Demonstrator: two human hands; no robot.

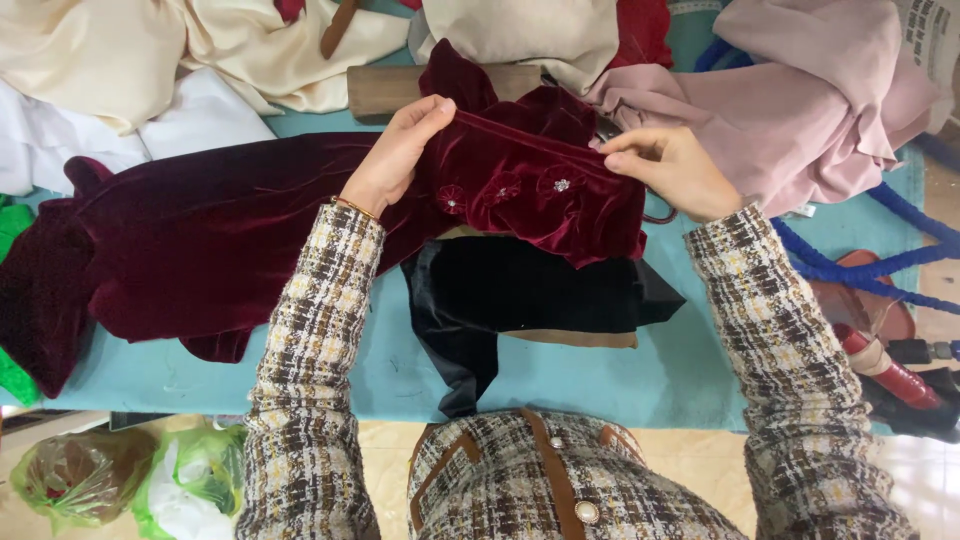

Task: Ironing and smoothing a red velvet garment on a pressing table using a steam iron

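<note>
left hand (392, 155) + right hand (672, 168): you pinch dark red velvet garment (520, 185) top edge | soft, limp, slippery pile; likely best gripped at seam

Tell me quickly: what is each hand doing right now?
Left hand: closed, pinching the dark red velvet garment at its top edge.
Right hand: closed, pinching the same edge.

brown-cream tweed jacket (560, 480), tan trim, pearl buttons; thin gold bracelet (352, 206).
</note>
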